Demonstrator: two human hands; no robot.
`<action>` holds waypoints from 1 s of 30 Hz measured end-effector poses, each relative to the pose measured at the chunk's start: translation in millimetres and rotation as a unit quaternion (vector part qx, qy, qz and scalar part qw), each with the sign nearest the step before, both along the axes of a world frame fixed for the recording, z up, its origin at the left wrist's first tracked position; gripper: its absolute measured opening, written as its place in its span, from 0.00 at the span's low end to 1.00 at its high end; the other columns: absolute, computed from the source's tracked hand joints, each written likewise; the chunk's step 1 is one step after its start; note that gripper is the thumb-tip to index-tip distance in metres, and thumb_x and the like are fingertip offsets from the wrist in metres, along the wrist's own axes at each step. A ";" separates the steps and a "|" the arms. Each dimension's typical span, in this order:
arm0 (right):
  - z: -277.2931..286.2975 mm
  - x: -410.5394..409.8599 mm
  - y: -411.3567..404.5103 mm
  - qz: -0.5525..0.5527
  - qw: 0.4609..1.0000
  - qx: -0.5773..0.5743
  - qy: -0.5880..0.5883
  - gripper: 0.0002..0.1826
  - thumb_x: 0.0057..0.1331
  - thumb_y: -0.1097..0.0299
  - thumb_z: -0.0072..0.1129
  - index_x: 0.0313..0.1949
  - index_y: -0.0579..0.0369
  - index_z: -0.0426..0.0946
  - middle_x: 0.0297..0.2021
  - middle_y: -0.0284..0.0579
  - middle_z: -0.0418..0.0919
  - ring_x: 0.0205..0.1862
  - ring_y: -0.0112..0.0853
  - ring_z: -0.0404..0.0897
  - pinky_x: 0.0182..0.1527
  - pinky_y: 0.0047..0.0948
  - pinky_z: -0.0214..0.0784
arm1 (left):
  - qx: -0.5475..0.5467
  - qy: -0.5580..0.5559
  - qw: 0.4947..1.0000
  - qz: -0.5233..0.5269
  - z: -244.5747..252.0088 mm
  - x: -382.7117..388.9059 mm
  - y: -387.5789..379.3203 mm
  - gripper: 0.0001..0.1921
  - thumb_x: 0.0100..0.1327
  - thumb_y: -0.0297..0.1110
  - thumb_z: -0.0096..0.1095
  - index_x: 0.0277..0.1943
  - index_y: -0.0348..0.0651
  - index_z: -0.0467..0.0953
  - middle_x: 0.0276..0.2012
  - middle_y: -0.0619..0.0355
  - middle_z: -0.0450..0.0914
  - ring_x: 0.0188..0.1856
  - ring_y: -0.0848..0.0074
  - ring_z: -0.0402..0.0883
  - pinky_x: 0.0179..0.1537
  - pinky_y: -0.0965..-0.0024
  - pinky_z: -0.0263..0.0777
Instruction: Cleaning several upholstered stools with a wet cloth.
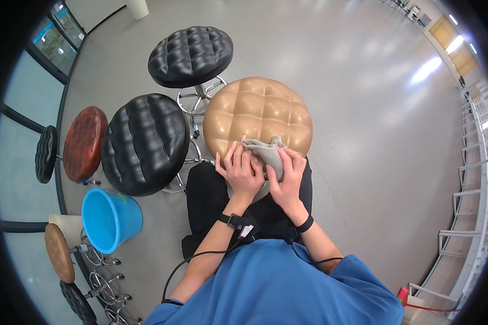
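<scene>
Directly before me is a round stool with a tan tufted seat (264,107), its near edge between my knees. My right hand (286,174) pinches a folded grey cloth (270,154) between thumb and fingers, over the near part of the seat. Just left of the cloth, my left hand (242,172) rests on the seat's near edge with fingers spread, touching the upholstery. Whether its fingertips also touch the cloth's left end I cannot tell. Both wrists wear black straps with cables.
Two black tufted stools (146,144) (191,55) stand left and behind the tan one. Farther left are a dark red stool (85,144) and a blue plastic bucket (114,219). More stools line the glass wall. White metal frames (467,195) run along the right.
</scene>
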State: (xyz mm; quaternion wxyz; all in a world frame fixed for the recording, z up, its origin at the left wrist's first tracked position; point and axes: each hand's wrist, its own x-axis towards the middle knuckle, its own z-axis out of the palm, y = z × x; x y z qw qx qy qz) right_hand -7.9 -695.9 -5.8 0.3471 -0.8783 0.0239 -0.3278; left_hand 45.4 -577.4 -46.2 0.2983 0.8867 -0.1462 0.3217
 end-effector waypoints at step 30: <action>-7.1 6.6 -11.5 -0.020 0.999 -0.023 -0.021 0.23 0.63 0.62 0.60 0.56 0.58 0.78 0.54 0.48 0.78 0.60 0.48 0.68 0.68 0.47 0.50 | 0.034 0.073 0.997 0.003 27.4 17.7 20.0 0.23 0.62 0.37 0.60 0.60 0.44 0.80 0.72 0.50 0.70 0.77 0.52 0.59 0.76 0.37 0.39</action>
